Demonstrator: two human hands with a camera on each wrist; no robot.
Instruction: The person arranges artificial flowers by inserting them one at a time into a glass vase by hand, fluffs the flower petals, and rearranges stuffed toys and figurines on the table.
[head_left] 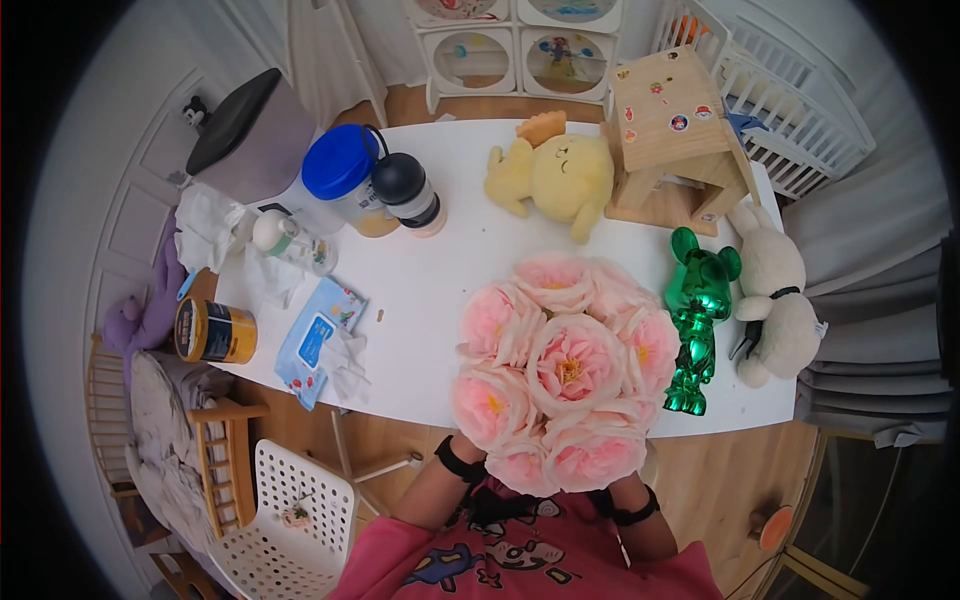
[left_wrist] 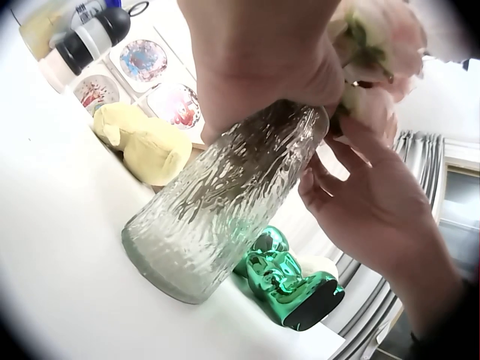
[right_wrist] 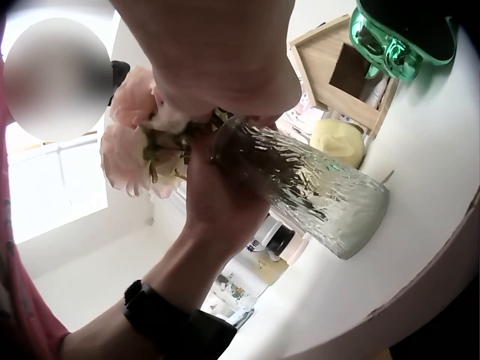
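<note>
A bunch of pink flowers (head_left: 570, 370) with wide, full blooms hides most of both hands in the head view. Below the blooms, a clear glass vase (left_wrist: 217, 202) with a rippled surface leans at a slant, its base low over the white table. My left hand (right_wrist: 221, 184) grips the vase around its neck, close under the mouth. My right hand (left_wrist: 367, 202) is at the vase's mouth, fingers bent beside the rim and thumb up against the underside of a bloom, pinching the flowers by their stems. Green leaves (right_wrist: 161, 142) and stems run into the mouth.
On the white table (head_left: 420, 330), a shiny green bear figure (head_left: 697, 320) and a white plush (head_left: 775, 300) stand right of the flowers. Behind are a yellow plush (head_left: 570, 175) and wooden house (head_left: 680, 130). A wipes pack (head_left: 318, 340), yellow tub (head_left: 217, 332) and black-lidded bottle (head_left: 408, 190) are left.
</note>
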